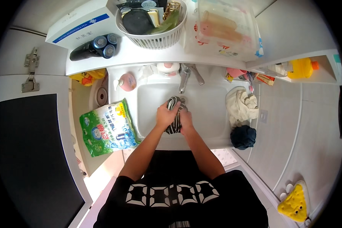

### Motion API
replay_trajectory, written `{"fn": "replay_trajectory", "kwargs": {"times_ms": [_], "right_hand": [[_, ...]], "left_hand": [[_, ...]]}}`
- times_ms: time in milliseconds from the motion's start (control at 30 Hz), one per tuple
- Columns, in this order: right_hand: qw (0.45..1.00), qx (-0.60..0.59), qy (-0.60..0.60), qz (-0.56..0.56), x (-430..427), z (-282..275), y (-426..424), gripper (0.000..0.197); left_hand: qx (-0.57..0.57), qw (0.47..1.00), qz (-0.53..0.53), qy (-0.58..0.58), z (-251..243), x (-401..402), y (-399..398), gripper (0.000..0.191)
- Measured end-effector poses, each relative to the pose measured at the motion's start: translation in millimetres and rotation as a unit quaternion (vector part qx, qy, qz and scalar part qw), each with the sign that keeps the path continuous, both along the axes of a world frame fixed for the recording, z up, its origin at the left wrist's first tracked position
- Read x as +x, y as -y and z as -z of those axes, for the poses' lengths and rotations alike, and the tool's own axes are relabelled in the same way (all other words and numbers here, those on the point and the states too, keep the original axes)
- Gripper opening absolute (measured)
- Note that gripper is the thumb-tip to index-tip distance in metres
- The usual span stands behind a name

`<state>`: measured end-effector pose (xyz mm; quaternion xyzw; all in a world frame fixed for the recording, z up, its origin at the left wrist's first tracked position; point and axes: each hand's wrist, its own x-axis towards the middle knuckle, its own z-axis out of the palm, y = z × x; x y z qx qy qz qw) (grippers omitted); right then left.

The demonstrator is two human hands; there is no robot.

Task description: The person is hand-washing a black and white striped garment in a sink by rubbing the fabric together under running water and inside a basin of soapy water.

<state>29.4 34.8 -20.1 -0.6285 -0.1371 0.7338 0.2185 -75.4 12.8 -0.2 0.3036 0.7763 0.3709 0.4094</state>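
Over a white washbasin (208, 114), a dark cloth with light stripes (175, 125) is bunched up between my two hands. My left hand (166, 114) grips it from the left, with the thumb lying across its top. On the cloth's right side my right hand (186, 121) is closed around it. Just beyond the hands stands the metal faucet (183, 81), its lever tilted to the right. The drain is mostly hidden behind the cloth and hands.
A detergent bag (108, 129) lies at the basin's left, below a pink pump bottle (127, 82). Cream cloth (240, 105) and dark blue cloth (243, 137) rest on the right rim. Above, a shelf (171, 57) holds an electric shaver (95, 47), a white basket (159, 41) and a clear plastic box (226, 31).
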Motion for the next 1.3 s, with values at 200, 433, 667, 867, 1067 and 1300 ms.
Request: {"fn": "replay_trajectory", "kwargs": {"times_ms": [200, 433, 667, 867, 1067, 1300], "right_hand": [[0.987, 0.032, -0.115, 0.107, 47.5, 4.4, -9.3, 0.036], [0.986, 0.125, -0.026, 0.107, 95.8, 21.7, -31.3, 0.028], [0.999, 0.035, -0.034, 0.024, 95.5, 35.0, -14.7, 0.045], [0.967, -0.102, -0.234, -0.012, 66.9, -27.3, -3.8, 0.081], [0.946, -0.111, -0.303, 0.045, 40.7, -23.7, -6.9, 0.066], [0.891, -0.028, -0.439, 0.107, 50.4, 54.3, 24.6, 0.036]], "left_hand": [[-0.058, 0.905, -0.193, 0.374, 1.8, -27.5, 3.6, 0.058], [-0.008, 0.821, -0.183, 0.541, -12.5, -65.3, 33.6, 0.063], [0.045, 0.931, -0.017, 0.362, -40.8, -53.2, 37.0, 0.046], [0.22, 0.885, 0.411, 0.008, -79.2, -33.3, 9.1, 0.039], [0.181, 0.799, 0.573, -0.022, -98.8, -10.7, 20.8, 0.033], [0.078, 0.899, 0.41, 0.132, -35.2, -48.1, 49.3, 0.039]]}}
